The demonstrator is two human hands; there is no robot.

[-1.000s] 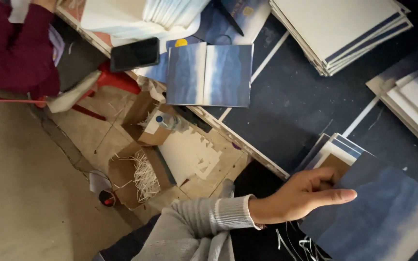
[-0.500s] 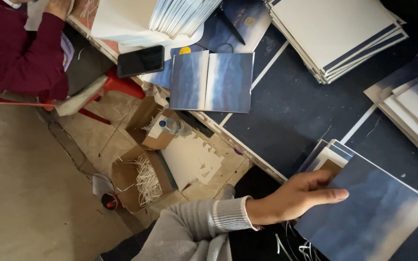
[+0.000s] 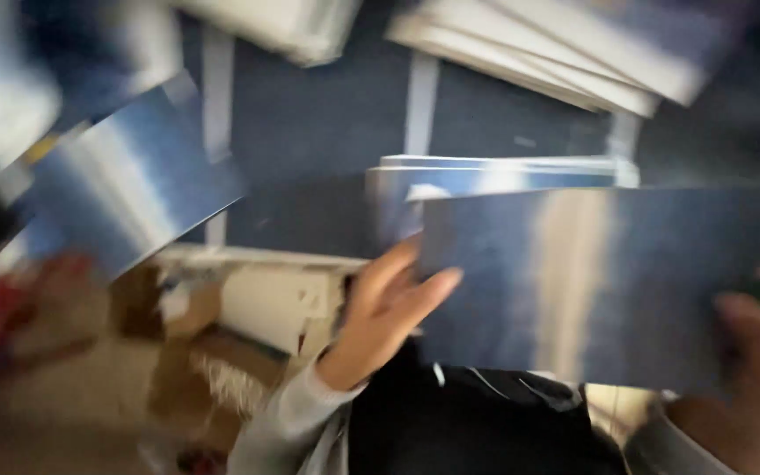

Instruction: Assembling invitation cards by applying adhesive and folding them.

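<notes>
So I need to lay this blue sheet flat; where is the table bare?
Bare dark table shows between the loose blue sheet on the left and the blue pile in the middle. The far edge is crowded with white stacks. The left hand and right hand hold the blue sheet.

The blue cover sheet point(image 3: 591, 290) looks like smooth printed card with a faint sheen. The stacked sheets point(image 3: 494, 171) behind it seem the same paper stock. The tabletop point(image 3: 327, 123) reads as dark, matt cloth. Below, a brown box point(image 3: 213, 369) looks like rough cardboard.
</notes>
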